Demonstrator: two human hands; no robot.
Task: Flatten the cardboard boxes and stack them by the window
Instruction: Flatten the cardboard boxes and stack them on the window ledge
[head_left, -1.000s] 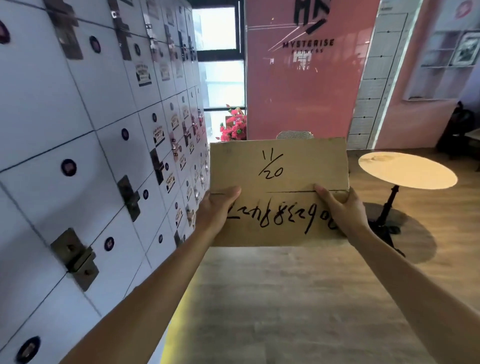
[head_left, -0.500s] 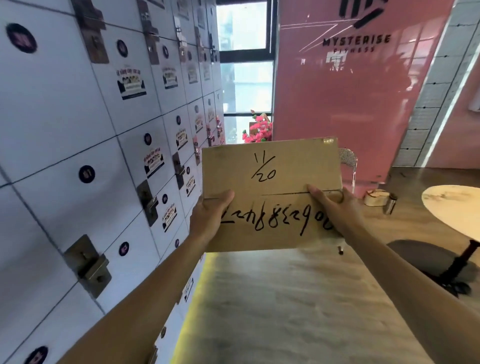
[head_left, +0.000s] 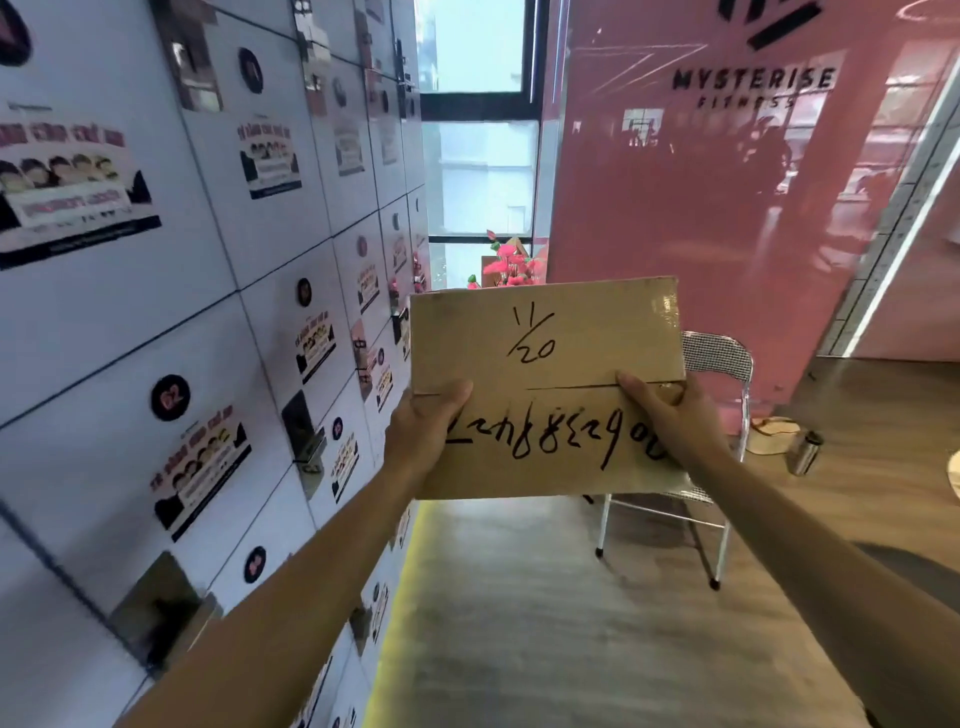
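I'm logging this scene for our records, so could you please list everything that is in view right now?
cardboard box: one, brown, black handwriting, held up at centre
lockers: many, white, stickered, wall on the left
window: one, dark-framed, far end
flowers: one bunch, pink, below the window
pink wall: one, glossy, black lettering, right of the window
folding chair: one, white frame, behind the box
metal can: one, silver, on the floor at right
floor: wood-look
left hand: grips the box's left edge
right hand: grips its right edge

On your left, white lockers (head_left: 156, 322); ahead, a bright window (head_left: 478, 171); right, a pink wall (head_left: 701, 208), metal chair (head_left: 722, 467), wood floor (head_left: 545, 623).
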